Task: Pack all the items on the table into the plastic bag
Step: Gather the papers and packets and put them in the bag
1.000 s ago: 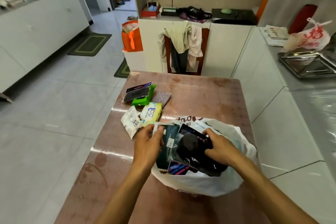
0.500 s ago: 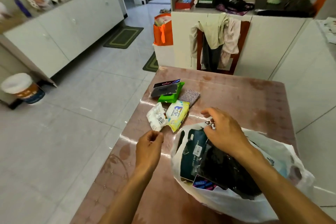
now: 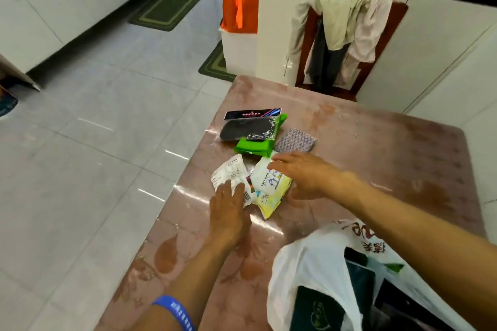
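Note:
A white plastic bag (image 3: 309,263) lies open at the table's near right, with dark packets inside. Near the left edge lie a crumpled white packet (image 3: 230,170) and a yellow-white wipes pack (image 3: 269,188). My left hand (image 3: 228,212) rests fingers spread on the white packet. My right hand (image 3: 306,174) hovers open over the wipes pack, fingers touching its top. Further back sit a black item in a clear sleeve (image 3: 250,127), a green packet (image 3: 258,146) under it and a small patterned pouch (image 3: 294,140).
The pink patterned table (image 3: 376,158) stands beside a white tiled floor on the left. Behind it a wooden chair (image 3: 349,43) draped with clothes stands against white cabinets. An orange bag (image 3: 240,5) sits on a white box beyond the table's far left corner.
Both hands left the plastic bag and moved forward-left to the two packets. The view swung left and down, so the bag now sits at the lower right.

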Motion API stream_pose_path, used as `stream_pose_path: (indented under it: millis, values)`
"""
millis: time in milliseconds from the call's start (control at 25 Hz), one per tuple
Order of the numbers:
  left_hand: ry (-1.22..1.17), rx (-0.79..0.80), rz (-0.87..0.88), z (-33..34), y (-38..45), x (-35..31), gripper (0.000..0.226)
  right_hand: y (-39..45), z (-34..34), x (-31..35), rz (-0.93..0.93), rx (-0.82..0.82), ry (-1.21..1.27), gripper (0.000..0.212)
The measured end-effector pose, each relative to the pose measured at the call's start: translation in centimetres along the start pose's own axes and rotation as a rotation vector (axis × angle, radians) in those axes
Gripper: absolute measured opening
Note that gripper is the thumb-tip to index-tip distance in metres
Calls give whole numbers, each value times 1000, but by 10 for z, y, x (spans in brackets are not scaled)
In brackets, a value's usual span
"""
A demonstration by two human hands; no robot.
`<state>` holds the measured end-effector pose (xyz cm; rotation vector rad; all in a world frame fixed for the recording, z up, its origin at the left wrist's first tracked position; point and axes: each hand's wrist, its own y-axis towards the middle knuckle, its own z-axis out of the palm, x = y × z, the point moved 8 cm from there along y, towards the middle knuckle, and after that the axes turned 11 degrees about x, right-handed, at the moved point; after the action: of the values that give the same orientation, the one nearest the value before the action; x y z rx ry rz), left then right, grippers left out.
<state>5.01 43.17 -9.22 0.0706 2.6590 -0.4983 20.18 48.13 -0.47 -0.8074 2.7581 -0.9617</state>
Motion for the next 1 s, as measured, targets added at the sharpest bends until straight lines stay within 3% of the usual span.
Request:
stream_pose_path:
  millis: [120, 240, 320, 400, 480, 600, 680, 880, 960, 1000]
  values:
    - [12, -30, -4, 16, 9, 7, 57, 48, 38, -6, -64, 109, -259, 98]
    - [131, -62, 22, 17, 17, 11, 55, 84, 56, -8, -57, 28, -415, 101]
    - [149, -85, 16, 13, 22, 14, 55, 95, 53, -6, -63, -15, -389, 95]
    - [135, -73, 4, 13, 25, 14, 54, 89, 48, -4, -99, -24, -269, 68]
    - [80, -71, -4, 10, 25, 12, 46, 63, 46, -13, -49, -15, -178, 56]
    - [-104, -134, -60, -20, 21, 13, 26, -13, 26, -28, 73, -106, 113, 56]
    - [-300, -171, -72, -39, 1, 16, 20, -77, 1, -38, 171, -252, 268, 58]
    - [-754, -303, -24, -88, -109, -6, 32, -267, -19, -32, 159, -726, 949, 70]
    - [-960, -379, -12, -105, -153, -20, 41, -320, 7, -4, 46, -739, 1022, 76]
    - [-1047, -425, -6, -115, -173, -26, 41, -330, 27, 11, 50, -661, 948, 78]
